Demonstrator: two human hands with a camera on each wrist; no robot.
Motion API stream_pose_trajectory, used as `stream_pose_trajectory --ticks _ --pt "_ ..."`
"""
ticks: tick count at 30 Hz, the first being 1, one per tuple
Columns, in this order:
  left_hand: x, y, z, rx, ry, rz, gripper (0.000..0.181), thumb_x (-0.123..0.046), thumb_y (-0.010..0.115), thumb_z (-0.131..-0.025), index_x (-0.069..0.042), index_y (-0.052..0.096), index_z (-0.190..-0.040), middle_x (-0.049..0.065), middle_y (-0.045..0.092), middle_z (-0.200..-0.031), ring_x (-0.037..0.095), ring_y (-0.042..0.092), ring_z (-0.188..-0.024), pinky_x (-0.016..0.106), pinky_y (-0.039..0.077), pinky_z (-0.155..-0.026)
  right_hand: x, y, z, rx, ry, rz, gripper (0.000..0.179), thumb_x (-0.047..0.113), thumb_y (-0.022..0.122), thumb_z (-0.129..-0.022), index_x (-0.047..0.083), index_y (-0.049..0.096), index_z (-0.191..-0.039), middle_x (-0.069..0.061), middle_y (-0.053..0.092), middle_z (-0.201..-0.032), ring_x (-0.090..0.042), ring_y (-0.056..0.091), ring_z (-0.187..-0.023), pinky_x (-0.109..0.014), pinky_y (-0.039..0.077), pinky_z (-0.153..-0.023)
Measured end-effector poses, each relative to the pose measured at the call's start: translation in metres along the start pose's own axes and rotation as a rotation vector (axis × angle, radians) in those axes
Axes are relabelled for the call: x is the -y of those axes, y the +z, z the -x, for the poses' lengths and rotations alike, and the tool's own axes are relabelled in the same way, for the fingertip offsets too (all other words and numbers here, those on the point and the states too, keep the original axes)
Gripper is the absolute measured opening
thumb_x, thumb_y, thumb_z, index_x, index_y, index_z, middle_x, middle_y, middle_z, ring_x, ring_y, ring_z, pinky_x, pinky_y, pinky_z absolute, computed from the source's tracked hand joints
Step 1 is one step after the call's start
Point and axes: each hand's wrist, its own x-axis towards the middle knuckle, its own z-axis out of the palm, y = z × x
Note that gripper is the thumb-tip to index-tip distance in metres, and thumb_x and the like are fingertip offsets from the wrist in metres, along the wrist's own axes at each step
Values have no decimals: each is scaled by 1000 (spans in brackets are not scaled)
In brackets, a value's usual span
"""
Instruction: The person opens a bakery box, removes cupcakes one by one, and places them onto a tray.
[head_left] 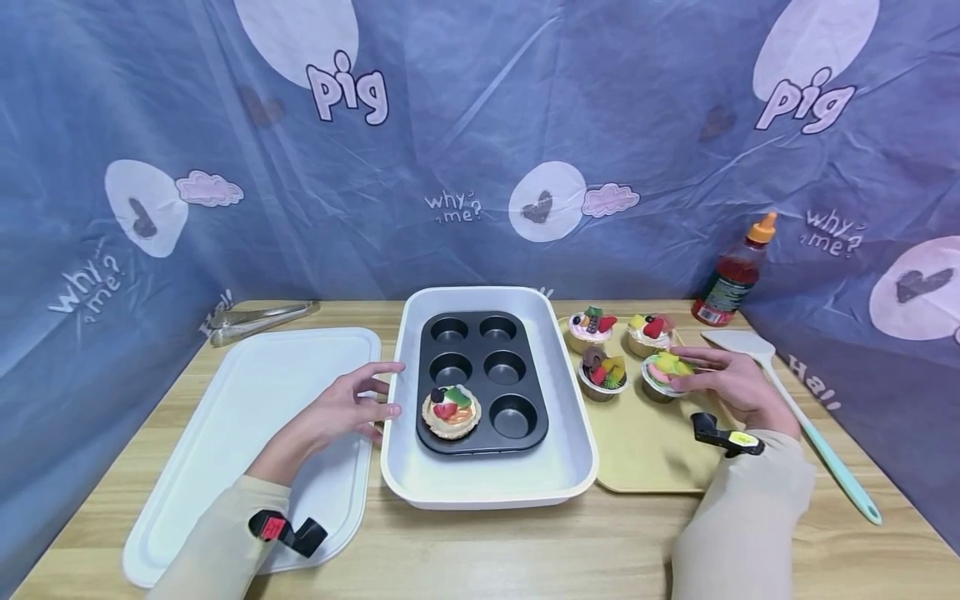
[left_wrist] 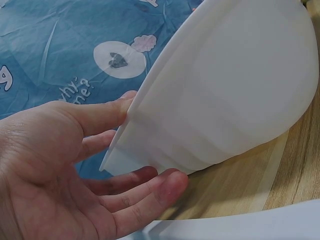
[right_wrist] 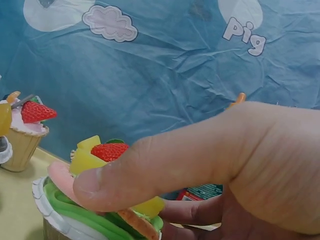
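Note:
My right hand (head_left: 729, 382) grips a cupcake with green cream (head_left: 660, 385) at its right side, thumb across the topping and fingers behind. In the right wrist view this cupcake (right_wrist: 85, 212) shows yellow and pink pieces on top. My left hand (head_left: 341, 410) has its fingers loosely spread at the left wall of a white rectangular basin (head_left: 489, 492); in the left wrist view the fingertips are right at its rim. Inside the basin lies a black muffin pan (head_left: 477, 379), with a fruit tart (head_left: 452, 412) in its front left cup.
Three more cupcakes stand at the back of a yellow tray (head_left: 645, 467): pink-creamed (head_left: 590, 329), white-creamed (head_left: 651, 333) and dark (head_left: 602, 373). A white tray (head_left: 247, 417) and metal tongs (head_left: 262, 321) lie left. On the right are a spatula (head_left: 813, 442) and a red sauce bottle (head_left: 731, 279).

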Motion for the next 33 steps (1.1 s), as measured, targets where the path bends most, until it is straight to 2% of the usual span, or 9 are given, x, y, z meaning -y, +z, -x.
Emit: stream_pose_trajectory --ticks 3,6,12,16,22,27,33 --pt "0 0 0 1 3 2 71 -10 74 -92 -8 39 -153 28 52 -128 22 66 -87 45 63 -68 -2 -1 0 -4 -3 4 81 39 85 -81 14 50 -150 34 55 -129 -12 32 -143 -3 41 -86" --pt "1 0 0 1 3 5 71 -10 74 -91 -8 39 -153 28 51 -128 22 66 -88 45 63 -68 -2 -1 0 -5 -1 0 82 39 84 -81 12 49 -150 37 54 -123 -5 36 -138 -4 42 -86" --pt "1 0 0 -7 -4 0 71 -10 74 -91 -8 39 -153 28 51 -128 21 66 -87 44 63 -68 0 -1 0 -7 -3 -21 82 36 83 -83 10 47 -151 39 55 -118 13 47 -109 -8 47 -83" --pt "0 0 0 -10 -10 -4 71 -10 75 -91 -9 39 -153 27 51 -128 20 66 -87 44 63 -69 4 -2 0 -21 -39 -48 81 32 82 -85 2 44 -151 40 58 -112 15 54 -99 -10 50 -81" --pt "-1 1 0 -9 -14 -5 71 -9 74 -91 -8 39 -153 28 51 -128 21 66 -86 44 63 -68 10 -4 1 -54 -104 -91 78 26 78 -90 -9 40 -149 42 59 -103 14 62 -95 -11 53 -79" --pt "-1 0 0 -8 -17 -6 71 -10 74 -91 -9 39 -153 27 51 -128 21 65 -88 44 63 -68 18 -4 2 -59 -126 -64 76 26 77 -91 -9 41 -148 42 57 -103 14 61 -94 -10 53 -78" --pt "-1 0 0 -9 -15 -4 71 -11 74 -91 -9 39 -153 27 51 -128 21 65 -87 43 63 -67 29 -2 2 -89 -139 5 74 29 79 -89 -4 46 -147 39 56 -105 16 59 -92 -7 47 -78"
